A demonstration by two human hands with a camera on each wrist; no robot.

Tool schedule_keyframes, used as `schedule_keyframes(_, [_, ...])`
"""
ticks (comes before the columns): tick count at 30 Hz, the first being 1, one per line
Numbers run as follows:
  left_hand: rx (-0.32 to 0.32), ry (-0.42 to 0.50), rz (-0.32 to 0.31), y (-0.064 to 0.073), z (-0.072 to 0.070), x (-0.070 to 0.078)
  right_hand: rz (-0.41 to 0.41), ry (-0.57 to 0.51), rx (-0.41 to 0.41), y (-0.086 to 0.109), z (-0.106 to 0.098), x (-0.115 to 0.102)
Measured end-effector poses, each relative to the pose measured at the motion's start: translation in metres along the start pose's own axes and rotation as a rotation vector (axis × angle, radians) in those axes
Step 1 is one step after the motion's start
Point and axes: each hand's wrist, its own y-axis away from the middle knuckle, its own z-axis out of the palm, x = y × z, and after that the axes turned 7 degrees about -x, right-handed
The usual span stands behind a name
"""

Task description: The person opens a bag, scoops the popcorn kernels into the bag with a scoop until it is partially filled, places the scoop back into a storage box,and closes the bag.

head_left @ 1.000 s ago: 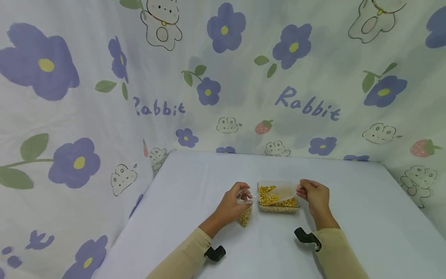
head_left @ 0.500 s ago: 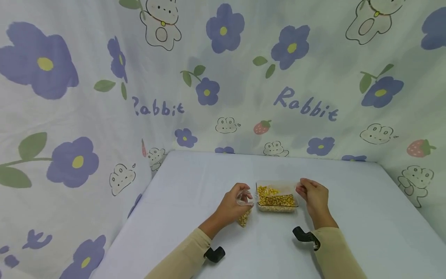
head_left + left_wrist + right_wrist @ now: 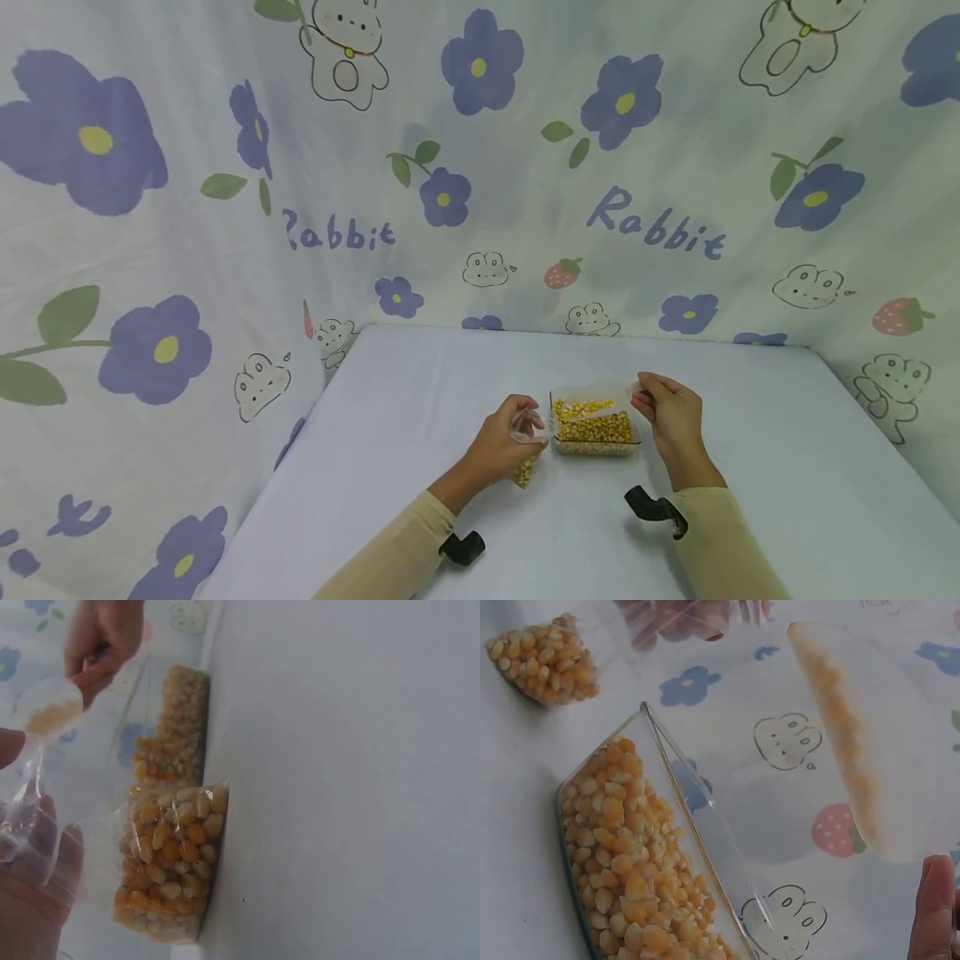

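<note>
My left hand (image 3: 497,437) holds the mouth of a clear plastic bag (image 3: 169,862) spread wide. Corn kernels fill the bag's bottom, which seems to rest on the white table. Just right of it stands a clear rectangular container (image 3: 574,877), with many yellow kernels (image 3: 596,429) inside. Between thumb and fingers my right hand (image 3: 673,421) pinches one end of a translucent white scoop (image 3: 907,742). Kernels show through the scoop's wall in the right wrist view. It is above the container, apart from the kernels there. My left fingers are partly hidden behind the bag film.
A white cloth covers the table (image 3: 420,383). Behind and to the left hangs a curtain (image 3: 525,167) printed with flowers and rabbits. Black wrist mounts (image 3: 463,547) stick out from both sleeves.
My right hand has risen a little and shifted left, lifting the scoop out of the kernels in the container. My left hand keeps the bag in nearly the same place.
</note>
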Motion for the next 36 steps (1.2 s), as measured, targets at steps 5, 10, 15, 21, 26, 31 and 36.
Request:
schedule_keyframes(5, [0.003,-0.006,0.007,0.0,0.001,0.0,-0.022,0.026,0.005,0.005,0.007,-0.005])
schedule_keyframes(10, [-0.005,-0.019,0.027,0.0,0.004,-0.001,-0.061,0.062,0.004,0.011,0.011,-0.009])
schedule_keyframes(15, [-0.014,-0.028,0.014,0.0,0.006,-0.002,-0.101,0.051,-0.032,0.016,0.015,-0.014])
schedule_keyframes(21, [-0.016,-0.05,0.035,0.002,0.005,0.0,-0.131,0.043,-0.059,0.019,0.021,-0.017])
schedule_keyframes(26, [-0.01,-0.061,0.044,0.002,0.004,-0.001,-0.143,0.096,-0.061,0.022,0.024,-0.016])
schedule_keyframes(31, [-0.008,-0.054,0.043,0.002,0.004,0.0,-0.155,0.125,-0.066,0.022,0.026,-0.015])
schedule_keyframes(36, [-0.013,-0.052,0.037,0.002,0.004,0.0,-0.17,0.163,-0.063,0.023,0.027,-0.015])
